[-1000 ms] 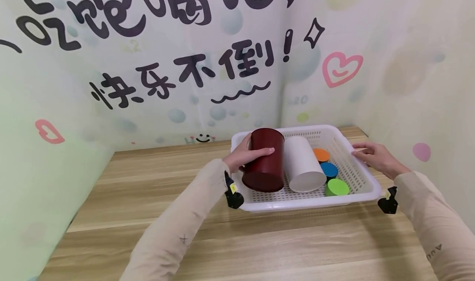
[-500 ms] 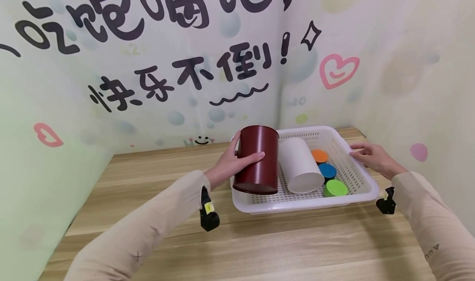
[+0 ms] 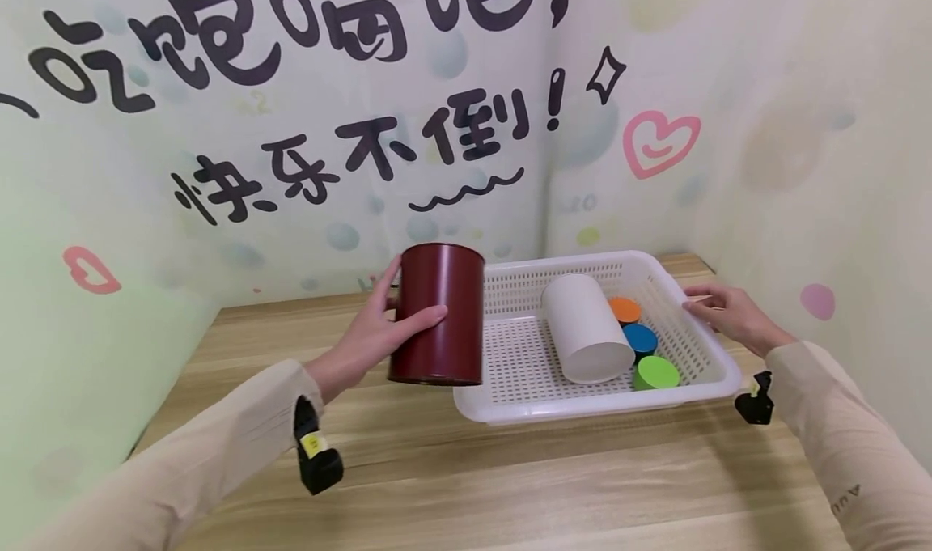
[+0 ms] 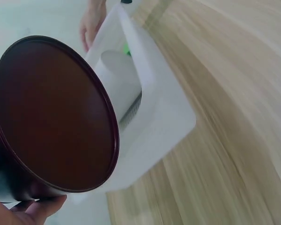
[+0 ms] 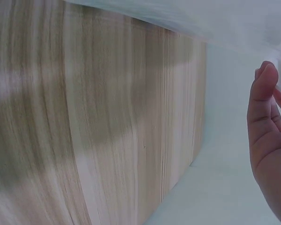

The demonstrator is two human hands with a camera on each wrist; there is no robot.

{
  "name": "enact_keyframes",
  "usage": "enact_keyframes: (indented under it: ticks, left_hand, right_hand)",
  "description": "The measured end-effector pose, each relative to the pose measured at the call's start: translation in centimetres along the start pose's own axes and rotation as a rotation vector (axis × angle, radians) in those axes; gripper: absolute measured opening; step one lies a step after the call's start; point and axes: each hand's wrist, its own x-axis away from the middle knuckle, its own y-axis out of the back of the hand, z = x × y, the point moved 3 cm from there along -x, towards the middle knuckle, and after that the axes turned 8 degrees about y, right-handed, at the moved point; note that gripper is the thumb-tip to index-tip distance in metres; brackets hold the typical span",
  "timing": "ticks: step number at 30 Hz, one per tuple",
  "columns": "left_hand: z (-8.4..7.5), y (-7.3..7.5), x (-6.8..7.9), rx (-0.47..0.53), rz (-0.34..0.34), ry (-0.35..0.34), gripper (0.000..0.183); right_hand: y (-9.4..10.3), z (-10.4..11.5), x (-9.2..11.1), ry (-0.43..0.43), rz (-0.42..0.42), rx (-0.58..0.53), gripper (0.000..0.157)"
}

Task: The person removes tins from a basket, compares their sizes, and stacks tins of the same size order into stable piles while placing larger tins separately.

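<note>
My left hand point(image 3: 364, 336) grips a dark red canister point(image 3: 442, 316) from its left side, thumb across the front. The canister is held upright with a slight tilt, just off the left end of a white perforated plastic basket point(image 3: 510, 409). Its flat round base point(image 4: 56, 112) fills much of the left wrist view. At the basket's right rim, my right hand point(image 3: 743, 320) holds the edge between thumb and curled fingers. The right wrist view catches only part of that hand point(image 5: 269, 145), beside the blurred basket wall. Inside the basket lies a white cylinder point(image 3: 588, 328).
Right of the white cylinder stand an orange-topped point(image 3: 624, 309), a blue-topped point(image 3: 640, 341) and a green-topped point(image 3: 657, 372) small round container. A wooden table point(image 3: 510, 486) carries everything. Behind it hangs a printed wall cloth point(image 3: 306, 235) with black lettering.
My left hand has carried the red canister leftward, out of the basket, uncovering the perforated floor there. The right hand stays on the rim; the white cylinder and small containers keep their places.
</note>
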Motion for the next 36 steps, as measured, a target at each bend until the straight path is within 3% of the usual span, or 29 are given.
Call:
enact_keyframes:
  ticks: [6,14,21,24,30,36]
  left_hand:
    - [1.3,3.9,0.6,0.013,-0.081,-0.006,0.089]
    - [3.8,9.3,0.6,-0.022,-0.313,-0.023,0.09]
    - [12.4,16.2,-5.2,-0.021,-0.555,-0.034,0.089]
    - [13.4,16.9,-5.4,0.004,-0.61,-0.017,0.094]
    - [11.9,15.0,-2.9,0.049,-0.711,-0.011,0.097]
    - [12.4,13.7,-2.5,0.158,-0.833,0.002,0.099]
  right_hand:
    - [0.1,0.0,0.1,0.008,-0.003,0.006,0.053]
    - [0.1,0.4,0.2,0.007,-0.004,0.016,0.053]
    - [0.0,0.2,0.2,0.007,-0.01,0.009,0.054]
    - [0.0,0.0,0.3,0.009,-0.019,0.002,0.053]
    - [0.0,-0.3,0.3,0.02,-0.03,-0.019,0.053]
    - [0.1,-0.5,0.2,0.033,-0.037,-0.035,0.052]
